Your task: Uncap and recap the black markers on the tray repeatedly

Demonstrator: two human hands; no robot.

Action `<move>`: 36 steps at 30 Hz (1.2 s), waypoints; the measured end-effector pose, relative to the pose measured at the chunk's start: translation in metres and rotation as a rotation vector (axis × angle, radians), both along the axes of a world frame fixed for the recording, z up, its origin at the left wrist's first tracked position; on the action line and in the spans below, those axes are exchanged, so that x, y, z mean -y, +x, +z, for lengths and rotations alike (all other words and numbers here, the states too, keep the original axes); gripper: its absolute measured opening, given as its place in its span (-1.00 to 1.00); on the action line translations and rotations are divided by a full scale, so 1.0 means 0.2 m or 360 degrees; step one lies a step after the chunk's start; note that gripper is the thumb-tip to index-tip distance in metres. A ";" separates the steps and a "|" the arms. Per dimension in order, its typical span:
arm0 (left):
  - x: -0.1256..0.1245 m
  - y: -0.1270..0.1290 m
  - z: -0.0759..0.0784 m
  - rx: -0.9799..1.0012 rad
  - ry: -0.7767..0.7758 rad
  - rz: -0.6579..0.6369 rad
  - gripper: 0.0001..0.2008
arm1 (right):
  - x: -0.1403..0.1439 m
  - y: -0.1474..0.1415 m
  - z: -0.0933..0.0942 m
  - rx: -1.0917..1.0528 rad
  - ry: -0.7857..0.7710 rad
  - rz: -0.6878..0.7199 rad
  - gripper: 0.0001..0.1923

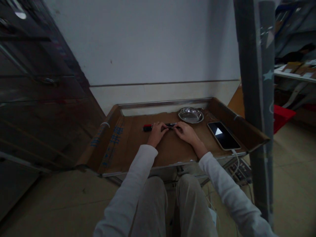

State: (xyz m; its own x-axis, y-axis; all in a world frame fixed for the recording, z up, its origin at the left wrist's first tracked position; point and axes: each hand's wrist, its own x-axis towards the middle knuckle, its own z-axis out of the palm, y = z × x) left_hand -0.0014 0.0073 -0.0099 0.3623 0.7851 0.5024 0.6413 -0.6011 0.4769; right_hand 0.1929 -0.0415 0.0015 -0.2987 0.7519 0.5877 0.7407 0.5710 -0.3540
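Observation:
A black pen (pixel 147 129) and a red pen (pixel 148 125) lie side by side across the cardboard (pixel 138 148), their left ends showing past my left hand (pixel 157 131). The fingers of that hand are closed on the black pen, and its thumb points right. My right hand (pixel 185 132) pinches the right end of the same dark pen. More thin dark and silvery pen parts show between and behind the fingertips; my fingers hide how many pens there are.
A shiny metal dish (pixel 191 115) stands at the back right. Right of my hand lies a phone (pixel 223 136) with a white cable (pixel 237 164) plugged in. Cardboard walls (pixel 237 122) edge the table's sides. A wrapped grey post (pixel 258 108) rises at the right, before a white wall (pixel 158 42).

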 end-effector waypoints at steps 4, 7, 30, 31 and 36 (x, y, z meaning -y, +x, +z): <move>0.01 0.01 0.00 -0.0054 0.0056 0.0035 -0.93 | -0.04 -0.01 -0.03 0.0015 -0.0072 0.0063 -0.84; 0.02 0.02 0.01 -0.0038 0.0081 0.0055 -0.92 | -0.07 0.00 -0.06 -0.0007 -0.0111 0.0146 -0.82; 0.09 -0.20 0.10 -0.0122 -0.0423 -0.0430 -0.85 | -0.11 0.01 -0.09 -0.0103 -0.0112 0.0067 -0.82; 0.09 -0.18 0.10 -0.0112 -0.0410 -0.0429 -0.85 | -0.11 0.01 -0.09 -0.0100 -0.0114 0.0067 -0.81; 0.10 -0.05 0.10 0.0046 -0.0296 -0.0379 -0.82 | -0.10 0.02 -0.08 -0.0065 -0.0117 0.0029 -0.81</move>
